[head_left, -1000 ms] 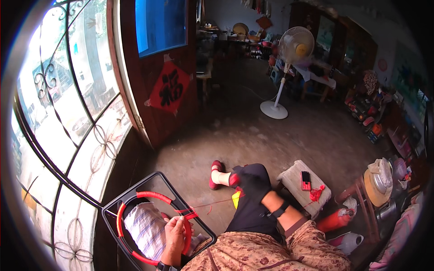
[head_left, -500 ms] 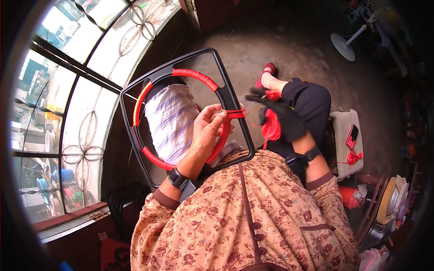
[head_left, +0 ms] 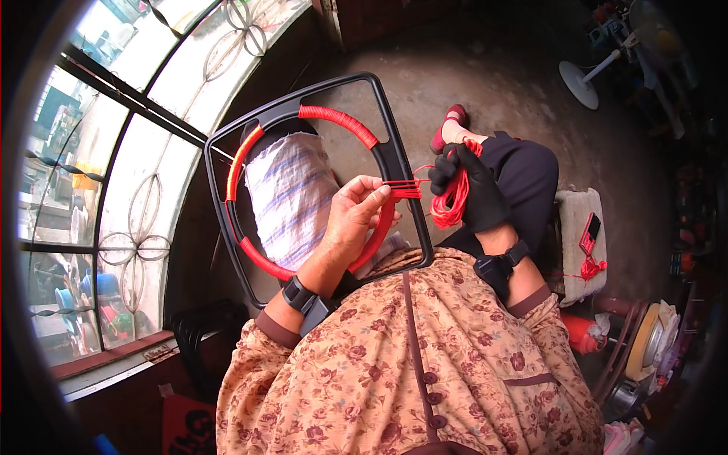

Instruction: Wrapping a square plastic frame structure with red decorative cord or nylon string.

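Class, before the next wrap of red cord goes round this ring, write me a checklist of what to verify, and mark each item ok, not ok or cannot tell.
1. Left hand steadies the black frame at the ring's right side: ok.
2. Gloved right hand grips the bundle of red cord: ok.
3. Cord runs taut from bundle to ring, between the hands: ok.
4. Earlier wraps on the red ring lie close and even: ok on the top arc; under the left hand, cannot tell.
5. Striped cloth behind the ring stays clear of the cord: cannot tell.
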A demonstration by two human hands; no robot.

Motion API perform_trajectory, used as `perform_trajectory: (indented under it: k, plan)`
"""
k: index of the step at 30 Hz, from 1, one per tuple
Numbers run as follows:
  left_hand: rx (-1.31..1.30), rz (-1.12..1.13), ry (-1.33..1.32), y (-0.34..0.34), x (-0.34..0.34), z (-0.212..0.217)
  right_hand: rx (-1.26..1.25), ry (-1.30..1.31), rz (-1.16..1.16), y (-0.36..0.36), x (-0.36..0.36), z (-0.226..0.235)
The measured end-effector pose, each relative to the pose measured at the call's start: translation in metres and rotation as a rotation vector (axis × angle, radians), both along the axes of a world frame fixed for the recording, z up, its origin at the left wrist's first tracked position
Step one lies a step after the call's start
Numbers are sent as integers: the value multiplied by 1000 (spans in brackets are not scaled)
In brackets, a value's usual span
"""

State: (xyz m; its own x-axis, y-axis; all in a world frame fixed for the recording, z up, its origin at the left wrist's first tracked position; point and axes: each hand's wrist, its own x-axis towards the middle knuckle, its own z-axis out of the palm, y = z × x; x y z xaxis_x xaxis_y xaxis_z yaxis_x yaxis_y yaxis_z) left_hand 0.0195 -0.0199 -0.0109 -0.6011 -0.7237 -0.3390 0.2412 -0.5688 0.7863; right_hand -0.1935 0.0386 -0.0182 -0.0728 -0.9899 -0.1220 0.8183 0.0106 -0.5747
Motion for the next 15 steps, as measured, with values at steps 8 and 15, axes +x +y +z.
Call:
perform_trajectory:
  k: [8, 15]
  plan:
    - [162, 7, 108, -2, -3, 0, 183, 757, 98, 2, 13, 12]
    - [148, 36, 87, -1, -5, 0, 29, 959, 62, 8, 18, 7]
